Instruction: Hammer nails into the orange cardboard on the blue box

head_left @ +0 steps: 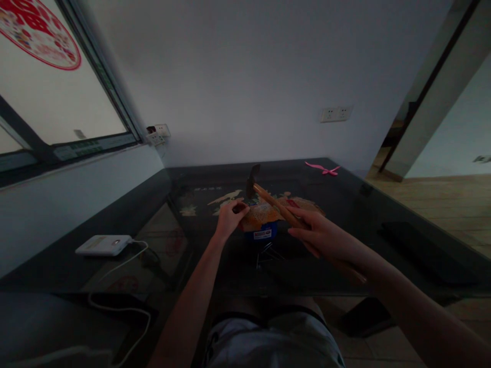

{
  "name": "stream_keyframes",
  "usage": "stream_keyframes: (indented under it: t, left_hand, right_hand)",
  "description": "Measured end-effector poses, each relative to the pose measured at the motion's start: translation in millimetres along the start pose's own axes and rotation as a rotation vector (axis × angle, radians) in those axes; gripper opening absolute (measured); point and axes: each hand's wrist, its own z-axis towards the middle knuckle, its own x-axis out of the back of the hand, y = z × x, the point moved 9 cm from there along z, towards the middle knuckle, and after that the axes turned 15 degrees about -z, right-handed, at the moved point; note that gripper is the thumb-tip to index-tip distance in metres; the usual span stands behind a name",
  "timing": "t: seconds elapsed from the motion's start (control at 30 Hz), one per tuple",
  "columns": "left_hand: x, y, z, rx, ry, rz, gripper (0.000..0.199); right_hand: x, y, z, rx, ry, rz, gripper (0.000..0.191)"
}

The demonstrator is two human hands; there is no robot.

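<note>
My right hand (316,232) is wrapped round the wooden handle of a hammer (278,204). Its dark metal head (251,184) is raised a little above the table, near my left fingers. My left hand (230,217) has thumb and forefinger curled in a pinch at the left edge of an orange-brown textured piece (261,214). Whatever sits between those fingertips is too small to make out. Beneath the piece stands a blue container (263,232) with a white label. Several thin shiny rods, perhaps nails (268,253), lie on the table just in front of it.
The dark glossy table (226,271) meets the wall at the back. To the left lies a white power bank (105,245) with a cable running over the front edge. A pink strip (324,168) rests far right, and a dark flat object (425,250) lies near the right edge.
</note>
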Motion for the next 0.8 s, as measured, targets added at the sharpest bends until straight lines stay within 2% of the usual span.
stream_keyframes:
  t: [0.17,0.33,0.5,0.8]
  left_hand:
    - [-5.9,8,4,-0.015,-0.041,0.012,0.022]
    - [-8.9,5,8,-0.014,-0.036,-0.034,0.012]
    - [-5.8,-1,6,0.017,0.012,0.004,0.014]
    - [-6.2,6,3,0.033,0.035,-0.023,0.011]
  right_hand:
    - [5,5,-2,0.009,0.014,-0.005,0.05]
    - [3,3,-3,0.015,-0.004,0.009,0.05]
    - [-3,3,1,0.012,-0.027,0.006,0.047]
    - [-1,1,1,0.013,-0.034,-0.018,0.046]
